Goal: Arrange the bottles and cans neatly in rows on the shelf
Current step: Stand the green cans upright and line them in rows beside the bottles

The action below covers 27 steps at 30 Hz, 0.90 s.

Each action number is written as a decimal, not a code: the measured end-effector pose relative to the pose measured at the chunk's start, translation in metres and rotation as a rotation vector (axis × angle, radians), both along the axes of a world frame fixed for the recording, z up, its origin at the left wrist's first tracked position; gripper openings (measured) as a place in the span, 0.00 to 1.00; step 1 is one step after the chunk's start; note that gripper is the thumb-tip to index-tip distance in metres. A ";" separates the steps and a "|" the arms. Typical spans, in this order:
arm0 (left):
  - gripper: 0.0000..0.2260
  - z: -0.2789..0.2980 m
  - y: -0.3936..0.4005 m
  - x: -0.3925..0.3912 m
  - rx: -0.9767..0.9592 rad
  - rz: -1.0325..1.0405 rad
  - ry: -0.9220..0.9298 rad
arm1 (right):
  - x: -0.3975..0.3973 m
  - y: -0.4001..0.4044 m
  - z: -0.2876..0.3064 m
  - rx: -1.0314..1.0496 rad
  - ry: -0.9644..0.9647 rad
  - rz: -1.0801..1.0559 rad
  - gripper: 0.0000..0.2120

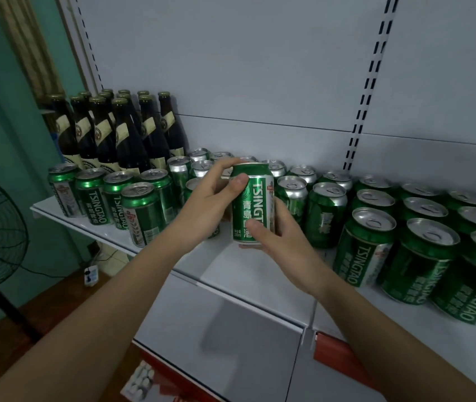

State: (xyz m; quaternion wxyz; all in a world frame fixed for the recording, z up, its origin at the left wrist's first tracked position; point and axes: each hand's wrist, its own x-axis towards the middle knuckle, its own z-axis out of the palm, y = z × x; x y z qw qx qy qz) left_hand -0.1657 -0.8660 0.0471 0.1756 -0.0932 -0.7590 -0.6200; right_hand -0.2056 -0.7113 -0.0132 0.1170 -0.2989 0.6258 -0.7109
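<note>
Can (252,203) is held up in front of the shelf (231,268), left hand (204,204) and right hand (277,227) both wrapped round it. Next, I think, set it down straight in the gap among the cans.

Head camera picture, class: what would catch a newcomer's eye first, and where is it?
First, the green can at the centre, gripped upright by both the left hand and the right hand above a bare stretch of the white shelf. Next, the rows of green cans filling the shelf to the right. Then the dark bottles standing at the back left.
</note>
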 end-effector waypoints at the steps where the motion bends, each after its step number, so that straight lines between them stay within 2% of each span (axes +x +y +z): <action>1: 0.10 0.001 0.000 0.001 -0.016 -0.013 -0.009 | 0.001 0.002 0.001 0.042 0.052 -0.038 0.29; 4: 0.11 0.011 0.002 0.005 -0.070 -0.056 -0.043 | 0.004 0.008 0.010 0.065 0.132 -0.086 0.22; 7: 0.19 0.022 0.004 0.009 -0.140 -0.071 -0.028 | 0.013 0.012 0.020 0.080 0.175 -0.127 0.23; 14: 0.16 0.040 0.008 0.035 -0.222 -0.155 -0.030 | 0.053 0.018 0.027 0.091 0.063 -0.211 0.28; 18: 0.18 0.041 0.012 0.058 -0.192 -0.192 -0.031 | 0.085 0.024 0.034 0.117 0.078 -0.277 0.25; 22: 0.23 0.035 0.019 0.072 -0.171 -0.227 -0.049 | 0.115 0.034 0.032 0.190 0.128 -0.375 0.24; 25: 0.31 0.027 0.032 0.081 -0.214 -0.255 -0.034 | 0.136 0.048 0.027 0.216 0.136 -0.449 0.22; 27: 0.32 0.024 0.044 0.090 -0.245 -0.260 -0.010 | 0.149 0.060 0.025 0.221 0.125 -0.497 0.22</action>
